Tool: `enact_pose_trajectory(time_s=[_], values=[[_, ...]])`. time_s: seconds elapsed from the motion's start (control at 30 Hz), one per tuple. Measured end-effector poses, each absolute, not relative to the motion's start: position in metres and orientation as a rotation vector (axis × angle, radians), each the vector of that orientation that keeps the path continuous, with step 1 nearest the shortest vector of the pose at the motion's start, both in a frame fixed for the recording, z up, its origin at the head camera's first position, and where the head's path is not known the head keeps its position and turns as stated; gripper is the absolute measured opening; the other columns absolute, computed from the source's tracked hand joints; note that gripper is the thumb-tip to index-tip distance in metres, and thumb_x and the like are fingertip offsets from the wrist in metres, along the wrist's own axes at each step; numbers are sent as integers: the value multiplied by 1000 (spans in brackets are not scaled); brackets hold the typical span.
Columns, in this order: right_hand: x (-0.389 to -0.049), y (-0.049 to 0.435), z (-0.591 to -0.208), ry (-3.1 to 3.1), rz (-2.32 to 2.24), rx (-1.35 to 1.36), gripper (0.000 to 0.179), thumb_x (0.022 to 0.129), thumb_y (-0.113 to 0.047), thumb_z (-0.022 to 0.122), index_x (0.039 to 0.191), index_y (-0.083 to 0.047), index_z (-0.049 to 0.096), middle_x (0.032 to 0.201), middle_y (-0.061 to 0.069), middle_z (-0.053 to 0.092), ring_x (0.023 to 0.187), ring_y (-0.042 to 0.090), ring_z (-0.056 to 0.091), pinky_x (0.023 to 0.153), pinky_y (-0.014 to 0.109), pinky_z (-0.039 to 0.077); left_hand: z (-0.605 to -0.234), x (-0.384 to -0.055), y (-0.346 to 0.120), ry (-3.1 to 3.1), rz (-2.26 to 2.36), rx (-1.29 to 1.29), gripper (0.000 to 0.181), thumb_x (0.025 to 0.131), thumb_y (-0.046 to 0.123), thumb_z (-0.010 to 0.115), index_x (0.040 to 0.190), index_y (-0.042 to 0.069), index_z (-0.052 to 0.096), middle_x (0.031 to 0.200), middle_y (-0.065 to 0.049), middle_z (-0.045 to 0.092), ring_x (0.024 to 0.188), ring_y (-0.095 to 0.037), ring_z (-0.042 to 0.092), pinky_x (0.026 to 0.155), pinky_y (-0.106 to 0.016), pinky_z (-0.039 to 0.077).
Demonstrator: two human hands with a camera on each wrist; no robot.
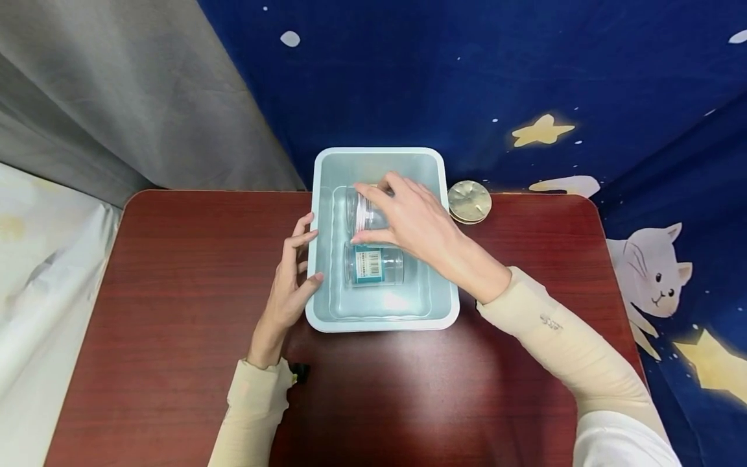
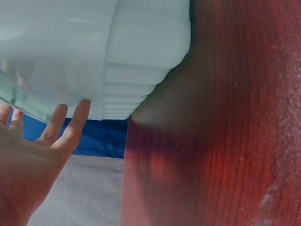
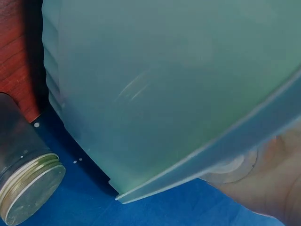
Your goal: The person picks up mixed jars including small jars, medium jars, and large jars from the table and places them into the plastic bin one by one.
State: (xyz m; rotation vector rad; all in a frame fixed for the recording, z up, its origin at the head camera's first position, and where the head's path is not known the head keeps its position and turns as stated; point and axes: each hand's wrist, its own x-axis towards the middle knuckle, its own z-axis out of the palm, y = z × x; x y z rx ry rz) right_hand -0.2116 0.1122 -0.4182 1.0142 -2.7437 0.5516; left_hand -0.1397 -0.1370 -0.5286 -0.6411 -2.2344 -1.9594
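Note:
A pale blue plastic bin (image 1: 382, 325) stands on the table. Inside it, my right hand (image 1: 420, 224) grips a clear jar (image 1: 360, 214) lying on its side, thumb on the near side and fingers over the far side. Nearer me in the bin lies a second clear jar (image 1: 369, 264) with a teal and white barcode label. My left hand (image 1: 286, 285) touches the bin's left rim with its fingers spread; in the left wrist view the left hand (image 2: 35, 162) shows its fingertips against the bin wall (image 2: 51, 52). The bin wall (image 3: 178, 75) hides most of the right hand (image 3: 270, 183) in the right wrist view.
Just right of the bin stands a jar with a gold metal lid (image 1: 469, 201), close to the table's back edge. A small black object (image 1: 299, 372) shows beside my left sleeve. Blue star-patterned cloth (image 1: 408, 71) hangs behind the brown table (image 1: 192, 279).

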Motion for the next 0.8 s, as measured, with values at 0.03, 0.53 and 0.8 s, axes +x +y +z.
enact_pose_trajectory(time_s=[0.03, 0.53, 0.8], values=[[-213, 111, -419, -2745, 553, 1020, 81, 77, -65, 72, 140, -17, 57, 106, 8, 57, 83, 24, 54, 72, 38, 44, -529, -140, -137, -2238, -1960, -639, 62, 89, 8, 58, 147, 10, 39, 164, -4, 22, 144, -32, 33, 93, -34, 50], [-220, 100, -430, -2762, 508, 1073, 80, 78, -67, 69, 141, -19, 57, 107, 7, 57, 86, 22, 54, 76, 39, 44, -526, -141, -136, -2246, -1959, -640, 62, 89, 10, 59, 147, 6, 37, 164, -4, 21, 142, -36, 34, 94, -34, 49], [-222, 98, -433, -2754, 480, 1083, 79, 78, -67, 70, 141, -20, 58, 108, 8, 58, 85, 24, 56, 73, 39, 45, -528, -139, -136, -2253, -1944, -627, 62, 95, 33, 59, 147, 7, 38, 164, -4, 22, 141, -41, 34, 92, -43, 51]])
